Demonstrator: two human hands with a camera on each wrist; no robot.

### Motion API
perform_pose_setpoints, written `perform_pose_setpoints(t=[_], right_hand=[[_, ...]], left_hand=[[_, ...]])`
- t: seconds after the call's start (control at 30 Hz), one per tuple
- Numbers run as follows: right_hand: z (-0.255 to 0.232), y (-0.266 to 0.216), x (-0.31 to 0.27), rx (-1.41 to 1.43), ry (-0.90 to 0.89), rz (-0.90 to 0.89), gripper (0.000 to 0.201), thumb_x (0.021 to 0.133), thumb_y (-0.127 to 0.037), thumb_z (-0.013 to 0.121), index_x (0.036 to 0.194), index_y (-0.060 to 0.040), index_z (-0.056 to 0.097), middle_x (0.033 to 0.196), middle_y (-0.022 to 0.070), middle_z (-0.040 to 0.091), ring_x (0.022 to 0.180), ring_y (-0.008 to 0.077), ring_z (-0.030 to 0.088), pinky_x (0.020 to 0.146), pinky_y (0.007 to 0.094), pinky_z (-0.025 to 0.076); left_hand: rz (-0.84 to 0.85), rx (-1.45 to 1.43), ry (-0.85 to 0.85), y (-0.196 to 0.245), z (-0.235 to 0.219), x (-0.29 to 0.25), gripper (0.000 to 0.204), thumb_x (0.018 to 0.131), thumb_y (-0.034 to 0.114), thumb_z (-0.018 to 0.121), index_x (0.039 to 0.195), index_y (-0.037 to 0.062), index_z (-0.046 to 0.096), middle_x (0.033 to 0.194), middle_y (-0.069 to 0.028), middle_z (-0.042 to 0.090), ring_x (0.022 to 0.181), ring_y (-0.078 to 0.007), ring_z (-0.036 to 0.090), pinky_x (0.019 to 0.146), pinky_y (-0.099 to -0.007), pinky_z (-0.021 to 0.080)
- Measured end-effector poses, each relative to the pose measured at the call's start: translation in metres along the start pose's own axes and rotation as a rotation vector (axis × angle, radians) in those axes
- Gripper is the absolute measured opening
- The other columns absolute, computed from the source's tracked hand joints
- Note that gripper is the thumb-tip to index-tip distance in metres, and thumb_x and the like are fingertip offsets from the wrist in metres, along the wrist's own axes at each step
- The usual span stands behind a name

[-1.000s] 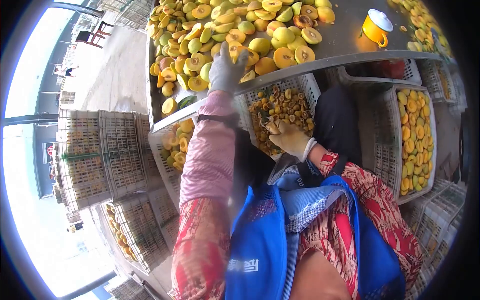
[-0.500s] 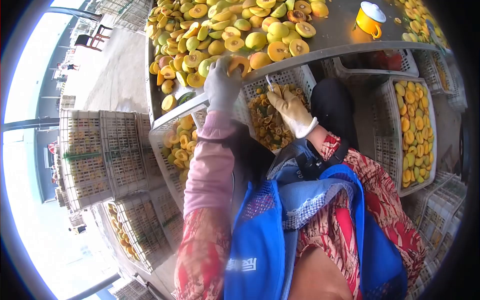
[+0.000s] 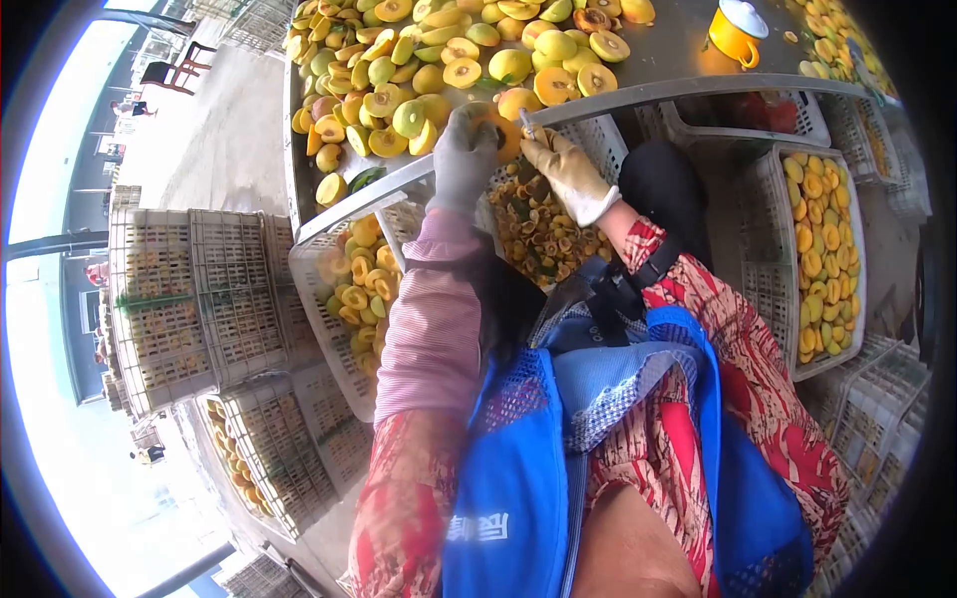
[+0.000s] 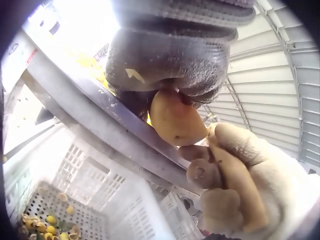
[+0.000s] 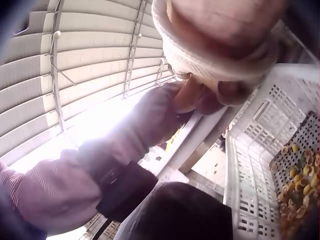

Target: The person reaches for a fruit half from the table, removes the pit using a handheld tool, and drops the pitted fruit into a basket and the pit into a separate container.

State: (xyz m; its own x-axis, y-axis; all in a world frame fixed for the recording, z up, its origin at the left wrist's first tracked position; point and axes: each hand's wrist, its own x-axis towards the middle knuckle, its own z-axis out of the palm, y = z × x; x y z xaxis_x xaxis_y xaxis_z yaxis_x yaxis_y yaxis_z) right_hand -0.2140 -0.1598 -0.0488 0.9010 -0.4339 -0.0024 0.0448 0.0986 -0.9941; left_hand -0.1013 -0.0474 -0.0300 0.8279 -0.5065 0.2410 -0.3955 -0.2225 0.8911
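Observation:
My left hand (image 3: 461,164), in a grey glove, holds a yellow peach half (image 4: 176,119) just over the front edge of the metal table (image 3: 673,55). The right hand (image 3: 568,177), in a cream glove, grips a small pitting tool (image 3: 526,120) whose metal tip shows past the fingers. In the left wrist view the right fingertips are right at the lower edge of the peach half. Most of the tool is hidden in the glove. Below both hands stands a white crate (image 3: 605,142) with pits and scraps (image 3: 543,229) in it.
Many cut peaches (image 3: 384,100) are spread over the table, with a yellow mug (image 3: 735,38) at right. Crates of peach halves stand left (image 3: 307,289) and right (image 3: 773,299) of the person's legs. Stacked wire-bound crates (image 3: 159,309) stand farther left.
The left hand has drawn back from the pile to the table edge with a peach half. The right hand has risen from over the scrap crate to meet it.

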Motion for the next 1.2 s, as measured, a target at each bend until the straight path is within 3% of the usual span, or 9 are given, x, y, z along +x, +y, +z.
perform_pose_setpoints(t=[0.1, 0.2, 0.23, 0.3, 0.37, 0.53, 0.67, 0.97, 1.2], right_hand=[[-0.001, 0.016, -0.001, -0.080, -0.054, -0.219, 0.030, 0.093, -0.023, 0.055, 0.114, -0.0024, 0.058, 0.097, 0.0121, 0.062, 0.084, 0.0170, 0.058, 0.075, 0.0297, 0.046], [0.009, 0.007, -0.021, 0.156, -0.063, -0.017, 0.027, 0.093, -0.020, 0.054, 0.115, -0.0033, 0.058, 0.106, 0.0176, 0.060, 0.093, 0.0217, 0.059, 0.079, 0.0302, 0.046], [0.012, 0.001, -0.030, 0.285, -0.086, 0.031, 0.028, 0.093, -0.020, 0.054, 0.114, -0.0030, 0.058, 0.107, 0.0189, 0.059, 0.094, 0.0233, 0.060, 0.079, 0.0307, 0.047], [0.021, 0.025, -0.037, 0.024, -0.105, 0.152, 0.034, 0.094, -0.026, 0.052, 0.114, 0.0008, 0.056, 0.106, 0.0213, 0.060, 0.097, 0.0258, 0.061, 0.080, 0.0315, 0.047], [0.020, 0.049, -0.048, -0.260, -0.164, -0.074, 0.034, 0.094, -0.032, 0.047, 0.115, -0.0063, 0.056, 0.087, 0.0198, 0.061, 0.088, 0.0332, 0.060, 0.076, 0.0390, 0.046], [0.017, -0.005, -0.076, -0.453, -0.303, 0.252, 0.034, 0.093, -0.038, 0.042, 0.103, -0.0101, 0.057, 0.085, 0.0211, 0.061, 0.086, 0.0392, 0.060, 0.076, 0.0440, 0.047], [0.018, 0.012, -0.081, -0.938, -0.341, 0.190, 0.045, 0.089, -0.045, 0.045, 0.109, -0.0046, 0.051, 0.099, 0.0241, 0.062, 0.094, 0.0409, 0.060, 0.082, 0.0465, 0.046], [0.030, -0.007, -0.078, -0.941, -0.342, 0.295, 0.048, 0.090, -0.032, 0.049, 0.126, 0.0000, 0.046, 0.098, 0.0248, 0.060, 0.086, 0.0373, 0.062, 0.077, 0.0452, 0.049], [0.025, -0.002, -0.069, -0.887, -0.447, 0.355, 0.042, 0.085, -0.030, 0.048, 0.112, 0.0021, 0.053, 0.107, 0.0273, 0.061, 0.104, 0.0399, 0.058, 0.089, 0.0445, 0.044]], left_hand=[[0.020, -0.096, 0.090, 0.007, 0.007, -0.016, 0.026, 0.085, 0.009, 0.056, 0.111, 0.0030, 0.059, 0.098, -0.0126, 0.065, 0.091, -0.0194, 0.062, 0.078, -0.0300, 0.050], [-0.321, -0.653, 0.088, 0.038, 0.000, -0.050, 0.025, 0.094, 0.012, 0.052, 0.116, -0.0004, 0.053, 0.103, -0.0052, 0.060, 0.088, -0.0113, 0.058, 0.078, -0.0256, 0.049], [0.294, 0.131, 0.097, -0.008, -0.002, -0.059, 0.031, 0.096, 0.023, 0.051, 0.117, -0.0002, 0.054, 0.103, -0.0067, 0.061, 0.091, -0.0146, 0.058, 0.079, -0.0279, 0.050], [-0.287, -0.708, 0.161, -0.021, 0.014, -0.076, 0.039, 0.095, 0.036, 0.050, 0.111, 0.0016, 0.057, 0.102, -0.0107, 0.062, 0.093, -0.0203, 0.059, 0.082, -0.0302, 0.049], [-0.422, -0.881, 0.143, -0.027, 0.012, -0.084, 0.043, 0.093, 0.042, 0.050, 0.108, 0.0025, 0.058, 0.101, -0.0114, 0.062, 0.092, -0.0229, 0.059, 0.084, -0.0325, 0.048], [-0.589, -1.150, 0.136, -0.022, 0.003, -0.104, 0.049, 0.089, 0.049, 0.052, 0.103, 0.0033, 0.060, 0.098, -0.0103, 0.063, 0.092, -0.0251, 0.059, 0.084, -0.0373, 0.048], [-0.484, -0.989, 0.190, -0.041, 0.010, -0.110, 0.046, 0.091, 0.046, 0.051, 0.107, 0.0034, 0.059, 0.099, -0.0109, 0.062, 0.093, -0.0242, 0.058, 0.084, -0.0369, 0.048], [-0.426, -0.813, 0.331, -0.044, 0.022, -0.111, 0.035, 0.093, 0.032, 0.052, 0.107, 0.0005, 0.058, 0.097, -0.0101, 0.062, 0.088, -0.0214, 0.059, 0.079, -0.0336, 0.050], [-0.461, -0.644, 0.502, -0.010, 0.029, -0.100, 0.023, 0.087, 0.019, 0.061, 0.089, -0.0037, 0.061, 0.080, -0.0046, 0.061, 0.069, -0.0101, 0.054, 0.060, -0.0245, 0.044]])
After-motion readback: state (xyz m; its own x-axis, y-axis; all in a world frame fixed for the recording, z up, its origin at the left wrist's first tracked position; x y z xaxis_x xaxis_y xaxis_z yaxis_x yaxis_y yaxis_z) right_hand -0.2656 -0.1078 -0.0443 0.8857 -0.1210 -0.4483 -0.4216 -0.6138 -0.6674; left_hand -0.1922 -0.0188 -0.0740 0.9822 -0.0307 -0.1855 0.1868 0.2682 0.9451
